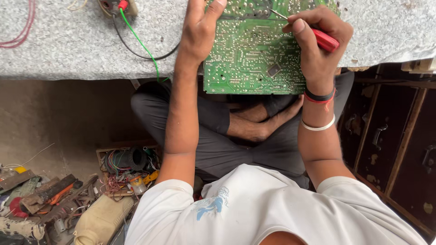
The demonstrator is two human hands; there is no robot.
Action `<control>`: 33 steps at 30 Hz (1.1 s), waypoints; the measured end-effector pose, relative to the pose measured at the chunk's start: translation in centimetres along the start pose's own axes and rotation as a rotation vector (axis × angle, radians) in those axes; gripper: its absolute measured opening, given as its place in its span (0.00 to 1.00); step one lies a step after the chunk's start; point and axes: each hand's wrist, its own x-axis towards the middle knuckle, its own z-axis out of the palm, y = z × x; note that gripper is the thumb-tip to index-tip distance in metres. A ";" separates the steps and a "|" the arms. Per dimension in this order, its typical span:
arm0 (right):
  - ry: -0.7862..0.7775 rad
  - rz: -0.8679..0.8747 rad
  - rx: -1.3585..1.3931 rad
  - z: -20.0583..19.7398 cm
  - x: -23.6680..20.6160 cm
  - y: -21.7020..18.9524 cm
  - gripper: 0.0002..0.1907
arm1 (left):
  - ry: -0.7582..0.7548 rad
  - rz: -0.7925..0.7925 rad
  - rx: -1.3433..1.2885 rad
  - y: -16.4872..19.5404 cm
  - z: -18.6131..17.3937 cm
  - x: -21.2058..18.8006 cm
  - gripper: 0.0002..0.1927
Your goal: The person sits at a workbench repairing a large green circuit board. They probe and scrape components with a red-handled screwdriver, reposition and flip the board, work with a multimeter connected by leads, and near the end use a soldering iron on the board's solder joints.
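A green circuit board (250,59) lies solder side up on the grey speckled tabletop (68,45), its near edge hanging over the table's edge. My left hand (200,27) grips the board's left side, thumb on top. My right hand (315,41) holds a red-handled tool (323,40), and its thin metal tip (278,14) touches the board near the upper right.
A black and a green wire (141,43) run across the table from a small device with a red plug (119,5). On the floor at the left is a box of tangled wires (129,168) and scattered tools (50,195). Dark wooden drawers (390,136) stand at the right.
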 end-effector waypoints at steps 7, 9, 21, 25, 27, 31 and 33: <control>0.014 -0.011 -0.058 0.4 0.1 -0.5 0.12 | 0.000 0.016 -0.023 -0.1 0.1 -0.1 0.17; -0.001 -0.001 -0.063 0.3 0.1 -0.8 0.12 | 0.004 0.005 -0.014 -0.2 0.2 -0.1 0.16; -0.002 0.034 -0.130 0.1 0.1 -1.0 0.15 | 0.028 -0.029 -0.007 -0.9 0.1 -0.5 0.15; 0.017 0.047 -0.096 0.3 0.1 -1.2 0.15 | 0.014 -0.037 -0.051 -1.0 0.1 -0.6 0.16; 0.025 0.050 -0.056 0.5 0.2 -1.3 0.15 | -0.006 -0.028 -0.097 -0.9 0.1 -0.6 0.17; 0.073 0.037 0.028 0.6 0.3 -1.4 0.14 | -0.029 0.009 -0.110 -0.8 0.1 -0.7 0.20; 0.036 -0.027 -0.059 0.6 0.3 -1.3 0.14 | -0.027 0.008 -0.094 -0.8 0.1 -0.7 0.20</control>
